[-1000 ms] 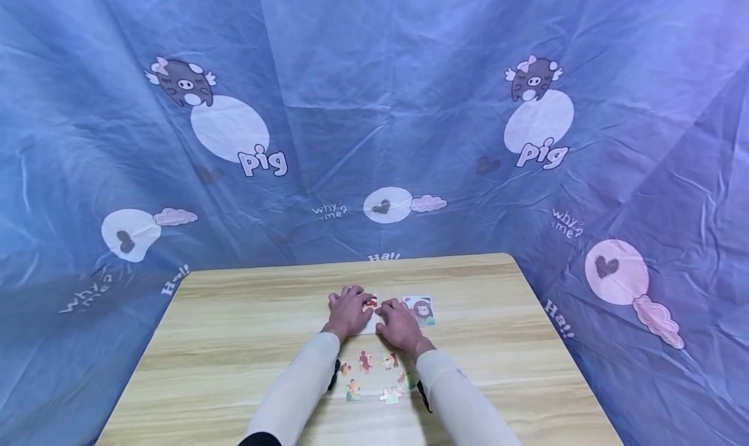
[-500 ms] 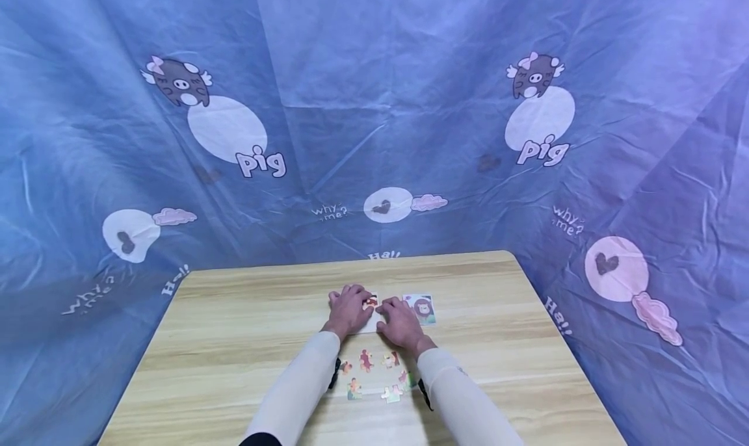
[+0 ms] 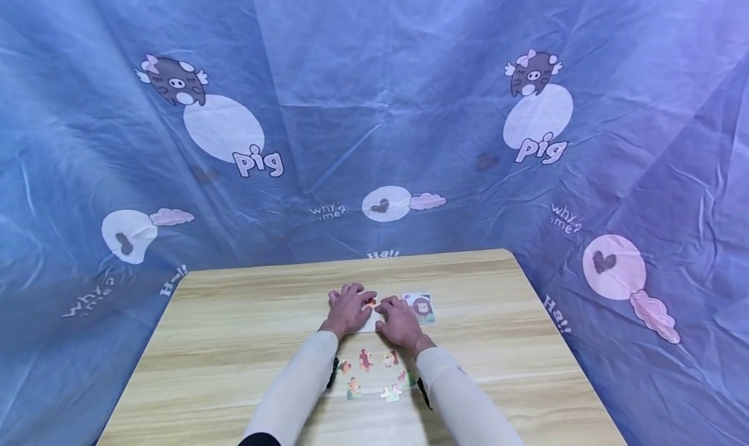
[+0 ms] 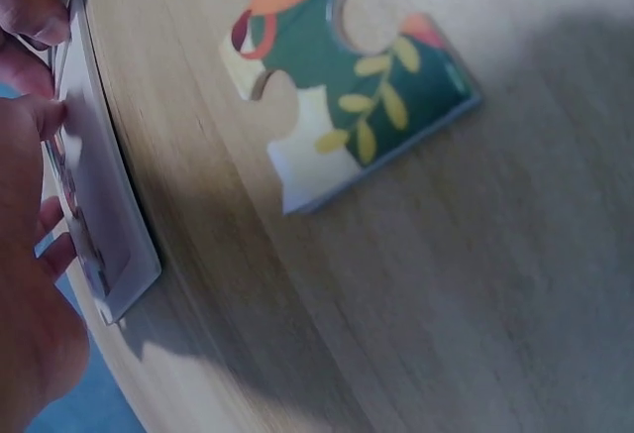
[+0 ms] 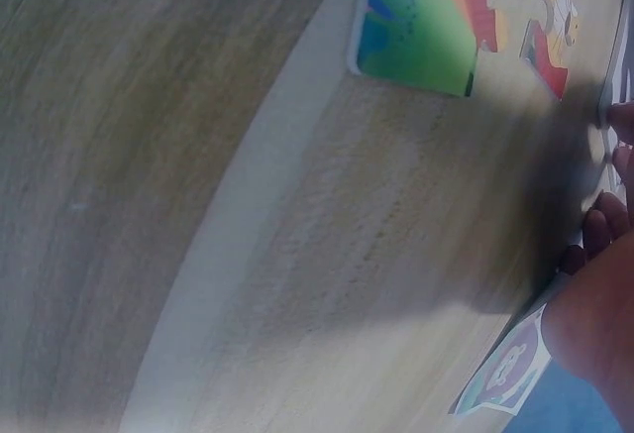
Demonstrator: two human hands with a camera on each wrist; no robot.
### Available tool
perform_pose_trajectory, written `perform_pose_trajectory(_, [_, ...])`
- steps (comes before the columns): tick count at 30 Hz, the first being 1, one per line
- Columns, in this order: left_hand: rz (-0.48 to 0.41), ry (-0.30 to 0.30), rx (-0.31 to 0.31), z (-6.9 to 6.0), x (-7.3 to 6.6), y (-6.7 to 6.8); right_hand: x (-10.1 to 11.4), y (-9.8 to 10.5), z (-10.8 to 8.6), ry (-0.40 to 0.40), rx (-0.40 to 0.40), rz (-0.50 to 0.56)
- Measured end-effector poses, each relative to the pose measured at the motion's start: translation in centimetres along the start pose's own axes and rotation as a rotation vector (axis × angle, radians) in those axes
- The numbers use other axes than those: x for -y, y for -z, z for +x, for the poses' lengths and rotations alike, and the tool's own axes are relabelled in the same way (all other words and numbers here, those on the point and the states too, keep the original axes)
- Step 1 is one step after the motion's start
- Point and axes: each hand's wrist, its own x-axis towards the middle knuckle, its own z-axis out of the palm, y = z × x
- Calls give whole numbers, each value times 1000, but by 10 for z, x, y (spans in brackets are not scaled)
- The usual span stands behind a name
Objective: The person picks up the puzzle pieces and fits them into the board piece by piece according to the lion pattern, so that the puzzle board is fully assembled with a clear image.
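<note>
Left hand [image 3: 350, 309] and right hand [image 3: 399, 322] lie just beside each other, fingers bent, at the white, shallow-rimmed tray [image 3: 367, 327], near the far edge of the wood-grain surface [image 3: 234, 342], roughly midway between its far corners. Fingers obscure much of the tray; whether either hand pinches anything cannot be determined. Lion card [image 3: 421, 308], partly covered, lies toward the far right corner. Loose puzzle pieces [image 3: 365, 359], flat, knobbed, socketed, lie toward the cut-off near edge.

Ahead of you hangs wrinkled blue cloth [image 3: 374, 140]; up high, one winged pig [image 3: 175, 80] to your left, another winged pig [image 3: 531, 73] to your right; below the cloth, your wood-grain table [image 3: 234, 309], far right corner rounded.
</note>
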Motion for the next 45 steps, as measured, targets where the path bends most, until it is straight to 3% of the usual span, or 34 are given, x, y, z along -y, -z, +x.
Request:
perform_pose_trajectory(5, [35,-34,14,-1,-2,0,-2,1,-2,29,-11,-17])
perform_pose_trajectory(12, [-2,-30,24,-5,-5,2,-4,3,-6,41,-2,1])
perform_pose_trajectory(25, [-37,-20,-44,-7,-9,2,-11,2,-6,54,-13,-18])
perform_pose_trajectory(32, [-34,26,27,-6,-12,4,-11,1,-7,57,-8,-22])
perform_pose_trajectory(41, [-199,64,9,-7,-17,12,-9,2,-8,68,-13,26])
perform_pose_trajectory(45, [-228,87,19,-6,-16,13,-11,0,-7,74,-19,21])
